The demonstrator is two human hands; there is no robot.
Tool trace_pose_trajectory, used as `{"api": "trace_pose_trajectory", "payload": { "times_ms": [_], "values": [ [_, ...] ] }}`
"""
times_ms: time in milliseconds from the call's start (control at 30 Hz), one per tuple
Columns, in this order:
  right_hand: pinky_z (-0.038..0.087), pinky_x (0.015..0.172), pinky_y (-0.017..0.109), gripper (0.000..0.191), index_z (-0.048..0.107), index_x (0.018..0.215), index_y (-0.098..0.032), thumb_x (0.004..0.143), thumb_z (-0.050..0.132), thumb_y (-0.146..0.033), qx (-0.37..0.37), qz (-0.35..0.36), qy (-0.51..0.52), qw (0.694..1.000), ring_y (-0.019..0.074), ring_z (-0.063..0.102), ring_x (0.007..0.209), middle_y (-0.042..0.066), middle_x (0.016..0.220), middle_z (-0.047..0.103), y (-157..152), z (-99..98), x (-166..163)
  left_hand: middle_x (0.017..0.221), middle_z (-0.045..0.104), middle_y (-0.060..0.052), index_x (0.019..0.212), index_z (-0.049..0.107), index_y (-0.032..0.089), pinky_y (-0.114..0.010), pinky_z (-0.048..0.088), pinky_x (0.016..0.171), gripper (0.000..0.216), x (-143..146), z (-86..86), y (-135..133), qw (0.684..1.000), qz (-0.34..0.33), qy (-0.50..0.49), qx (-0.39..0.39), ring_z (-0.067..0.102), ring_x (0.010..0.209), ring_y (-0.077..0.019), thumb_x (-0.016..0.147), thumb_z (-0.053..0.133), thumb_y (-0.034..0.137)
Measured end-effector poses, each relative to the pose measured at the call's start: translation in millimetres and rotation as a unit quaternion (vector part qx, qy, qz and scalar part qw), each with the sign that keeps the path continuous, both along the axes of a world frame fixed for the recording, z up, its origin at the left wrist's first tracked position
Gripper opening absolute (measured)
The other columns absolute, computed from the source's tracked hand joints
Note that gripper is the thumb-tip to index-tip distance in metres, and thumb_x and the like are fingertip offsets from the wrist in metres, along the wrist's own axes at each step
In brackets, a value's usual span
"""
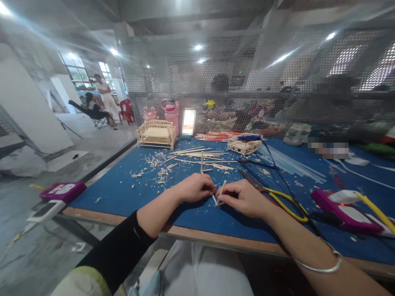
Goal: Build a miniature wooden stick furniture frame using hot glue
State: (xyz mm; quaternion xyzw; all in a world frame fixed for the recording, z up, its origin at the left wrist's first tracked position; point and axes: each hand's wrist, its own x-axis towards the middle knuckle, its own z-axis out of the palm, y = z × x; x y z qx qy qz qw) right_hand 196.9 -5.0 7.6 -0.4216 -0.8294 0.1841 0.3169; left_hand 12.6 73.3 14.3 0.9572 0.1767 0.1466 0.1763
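Note:
Near the table's front edge, my right hand [242,198] pinches a small wooden stick piece [223,188], joined from short pale sticks, one pointing up and others low near the mat. Close beside it on the left, my left hand [197,188] has its fingers curled together; what lies between its fingertips is hidden. Just behind my left hand, another stick joint [202,161] stands with one stick upright. Long thin wooden sticks [200,153] lie in a loose pile beyond, among scattered chips.
A wooden model bed [156,135] stands at the back left, a smaller wooden frame [244,146] at the back right. Yellow-handled scissors [285,201], pliers [259,164], clear glue sticks [293,162] and a purple power strip [345,211] lie on the right. A perforated metal screen [185,74] rises behind.

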Motion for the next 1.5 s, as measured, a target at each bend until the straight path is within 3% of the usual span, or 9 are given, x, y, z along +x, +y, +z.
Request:
{"api": "trace_pose_trajectory", "payload": {
  "times_ms": [400, 800, 967, 1133, 1333, 1500],
  "values": [
    [0.037, 0.046, 0.021, 0.022, 0.068, 0.078, -0.016, 0.081, 0.054, -0.032, 0.007, -0.03, 0.027, 0.999, 0.0102, 0.049, 0.046, 0.001, 0.055, 0.062, -1.1, 1.5, 0.1, 0.078, 0.063, -0.003, 0.08, 0.067, 0.014, -0.021, 0.043, 0.07, 0.008, -1.2, 1.9, -0.9, 1.0, 0.0, -0.017, 0.003, 0.058, 0.073, -0.0126, 0.077, 0.061, 0.012],
    [0.044, 0.061, 0.024, 0.024, 0.065, 0.07, -0.018, 0.084, 0.051, -0.031, 0.034, -0.008, 0.031, 0.999, 0.0133, 0.059, 0.062, 0.003, 0.07, 0.069, 0.3, 3.3, -1.8, 0.079, 0.062, -0.003, 0.08, 0.068, 0.014, -0.021, 0.042, 0.07, 0.006, -1.1, 1.4, -0.9, 1.0, -0.004, -0.01, -0.004, 0.058, 0.073, -0.0127, 0.077, 0.063, 0.013],
    [0.039, 0.048, 0.021, 0.02, 0.065, 0.079, -0.017, 0.08, 0.054, -0.033, -0.002, -0.023, 0.044, 0.999, 0.0105, 0.051, 0.05, 0.001, 0.06, 0.062, -3.2, 6.8, -1.5, 0.075, 0.061, -0.002, 0.078, 0.068, 0.014, -0.021, 0.042, 0.069, 0.005, -0.9, 2.8, -0.8, 1.0, -0.009, -0.013, -0.002, 0.057, 0.072, -0.0127, 0.078, 0.063, 0.014],
    [0.041, 0.049, 0.021, 0.018, 0.06, 0.09, -0.017, 0.074, 0.055, -0.024, -0.043, -0.02, 0.1, 0.994, 0.0103, 0.05, 0.053, -0.001, 0.063, 0.057, -4.9, 8.1, -1.7, 0.078, 0.062, -0.003, 0.082, 0.068, 0.014, -0.021, 0.043, 0.072, 0.008, -1.4, 3.8, -1.0, 1.0, -0.012, -0.024, -0.006, 0.058, 0.074, -0.0126, 0.078, 0.061, 0.012],
    [0.04, 0.049, 0.021, 0.01, 0.06, 0.075, -0.017, 0.077, 0.052, -0.024, -0.023, -0.029, 0.075, 0.997, 0.0101, 0.049, 0.052, -0.001, 0.061, 0.058, -4.7, 8.4, -2.6, 0.077, 0.062, -0.003, 0.081, 0.067, 0.013, -0.022, 0.043, 0.071, 0.006, -1.7, 2.9, -1.1, 0.999, -0.003, -0.035, -0.008, 0.057, 0.073, -0.0131, 0.078, 0.061, 0.013],
    [0.042, 0.05, 0.021, 0.016, 0.061, 0.088, -0.017, 0.077, 0.054, -0.024, -0.023, -0.022, 0.091, 0.995, 0.0106, 0.051, 0.053, -0.001, 0.061, 0.058, -4.2, 6.8, -1.5, 0.076, 0.062, -0.003, 0.085, 0.066, 0.013, -0.023, 0.041, 0.068, 0.009, -1.8, 4.2, -2.2, 0.998, 0.018, -0.067, 0.003, 0.055, 0.072, -0.0134, 0.079, 0.06, 0.016]
  ]
}}
